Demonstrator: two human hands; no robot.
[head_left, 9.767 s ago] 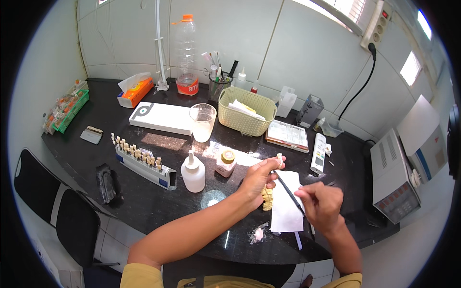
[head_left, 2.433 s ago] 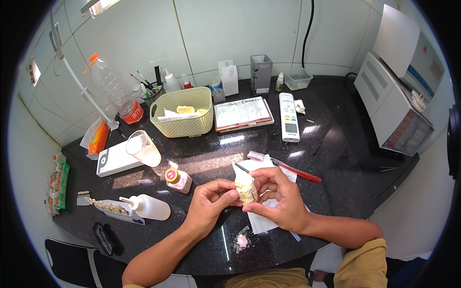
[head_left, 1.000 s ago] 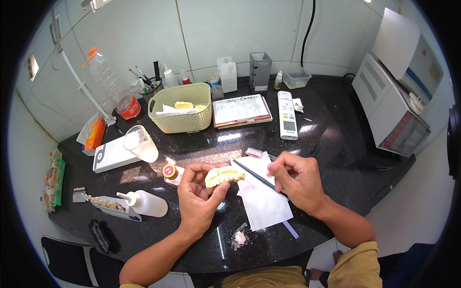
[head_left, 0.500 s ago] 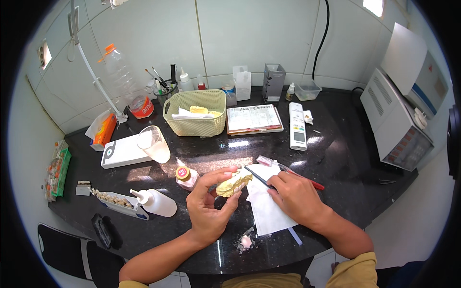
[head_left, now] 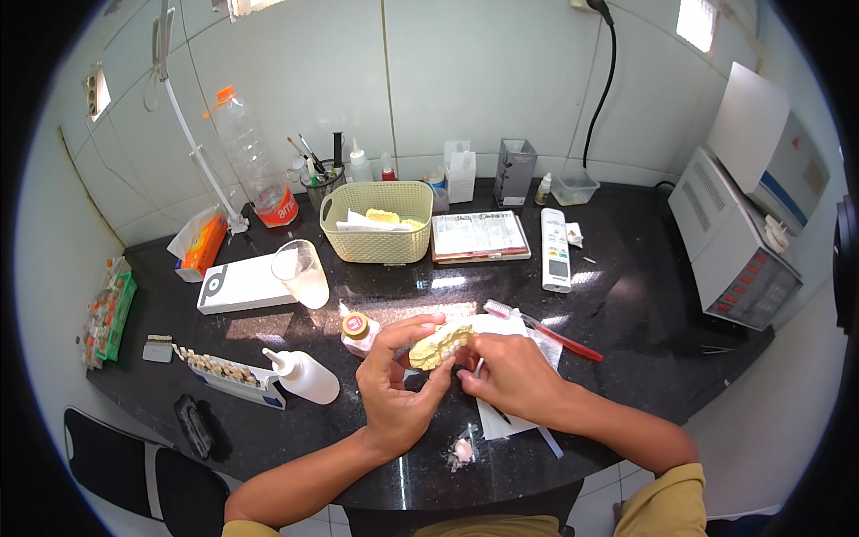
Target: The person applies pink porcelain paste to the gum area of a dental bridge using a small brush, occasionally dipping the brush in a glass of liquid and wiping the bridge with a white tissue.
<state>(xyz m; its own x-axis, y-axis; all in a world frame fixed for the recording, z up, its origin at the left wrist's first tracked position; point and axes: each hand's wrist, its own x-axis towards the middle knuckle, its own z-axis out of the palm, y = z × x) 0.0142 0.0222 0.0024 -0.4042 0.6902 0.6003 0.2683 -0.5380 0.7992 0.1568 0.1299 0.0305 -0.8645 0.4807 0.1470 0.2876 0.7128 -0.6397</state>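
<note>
Head view shows us the left hand (head_left: 398,389) grasping a yellow dental cast (head_left: 434,349) between its fingers and thumb, raised above the near part of a dark speckled tabletop (head_left: 644,331). We see the cast tilted, its right end higher, with small white teeth along the edge facing the right hand (head_left: 506,371). That hand is curled, its fingertips right at the toothed end; a slim dark tip (head_left: 500,413) shows below the palm, but we cannot tell whether the right hand grips it, the cast or both. Beneath this hand we make out white paper (head_left: 507,428), with a toothbrush (head_left: 573,345) with a red handle lying at its far right and a pale purple strip (head_left: 550,442) by its near edge. Nearer us sits a pink lump (head_left: 463,450) among scattered crumbs. Just left of the cast, we find a small jar (head_left: 360,336) with a red-topped cap, and farther left a white squeeze bottle (head_left: 310,378) beside a rack of tooth samples (head_left: 234,379).
</note>
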